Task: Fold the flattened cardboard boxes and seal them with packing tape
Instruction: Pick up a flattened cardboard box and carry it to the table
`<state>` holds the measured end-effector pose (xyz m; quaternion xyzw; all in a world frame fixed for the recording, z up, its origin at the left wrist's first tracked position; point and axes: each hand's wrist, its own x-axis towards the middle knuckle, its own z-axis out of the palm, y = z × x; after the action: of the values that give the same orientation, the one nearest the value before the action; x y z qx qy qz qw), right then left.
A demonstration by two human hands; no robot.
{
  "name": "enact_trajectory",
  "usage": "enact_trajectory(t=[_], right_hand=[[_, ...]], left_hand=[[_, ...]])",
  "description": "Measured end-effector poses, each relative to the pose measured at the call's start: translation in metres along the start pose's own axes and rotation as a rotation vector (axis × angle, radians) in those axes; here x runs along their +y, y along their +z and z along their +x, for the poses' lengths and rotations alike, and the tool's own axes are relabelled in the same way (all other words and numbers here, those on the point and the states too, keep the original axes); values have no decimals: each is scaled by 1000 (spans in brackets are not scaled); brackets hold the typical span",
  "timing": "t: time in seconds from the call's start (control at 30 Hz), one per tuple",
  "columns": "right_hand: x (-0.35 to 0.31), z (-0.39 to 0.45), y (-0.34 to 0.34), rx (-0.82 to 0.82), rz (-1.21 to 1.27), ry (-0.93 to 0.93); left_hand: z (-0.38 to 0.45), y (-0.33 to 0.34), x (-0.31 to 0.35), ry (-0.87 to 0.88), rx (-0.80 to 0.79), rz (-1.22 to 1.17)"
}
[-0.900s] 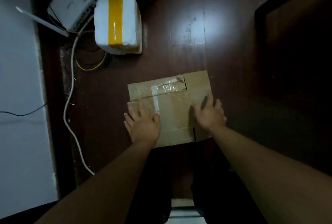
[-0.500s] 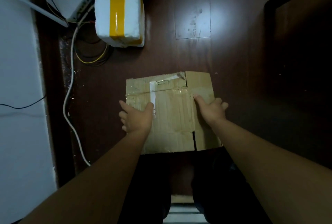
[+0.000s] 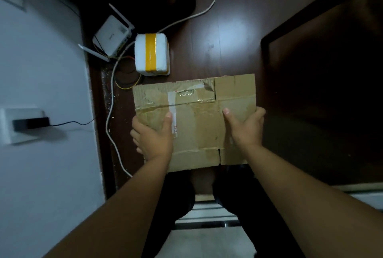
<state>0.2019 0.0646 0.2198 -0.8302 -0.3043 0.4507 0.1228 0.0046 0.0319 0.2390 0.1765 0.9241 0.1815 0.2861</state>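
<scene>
A flattened brown cardboard box [image 3: 199,121] with old clear and white tape strips is held up off the dark wooden floor, in front of my legs. My left hand [image 3: 154,135] grips its left edge, thumb on the top face and fingers underneath. My right hand [image 3: 245,126] grips the right edge the same way, thumb on top. No packing tape roll is visible.
A white foam block with a yellow tape band [image 3: 152,54] sits beyond the box. A white router [image 3: 113,35] and cables [image 3: 110,112] lie along the white wall [image 3: 41,92] at left. A dark doorway recess [image 3: 323,92] is at right.
Both hands went from lying flat on the box to gripping its side edges. The box has come up off the floor towards me, and the camera has pulled back.
</scene>
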Motion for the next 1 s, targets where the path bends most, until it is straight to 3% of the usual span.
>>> enact_trajectory(t=[0.17, 0.33, 0.7, 0.93, 1.0], right_hand=[[-65, -65, -72, 2, 33, -84], [-119, -138, -146, 6, 18, -143], [-182, -292, -302, -133, 62, -198], [-220, -326, -359, -276, 208, -358], [-228, -322, -374, -246, 236, -394]], left_hand=[[-42, -83, 59, 63, -31, -120], [-84, -166, 105, 67, -199, -162], [-199, -339, 177, 116, -418, -226], [-229, -387, 226, 197, -455, -409], [-233, -393, 240, 200, -490, -469]])
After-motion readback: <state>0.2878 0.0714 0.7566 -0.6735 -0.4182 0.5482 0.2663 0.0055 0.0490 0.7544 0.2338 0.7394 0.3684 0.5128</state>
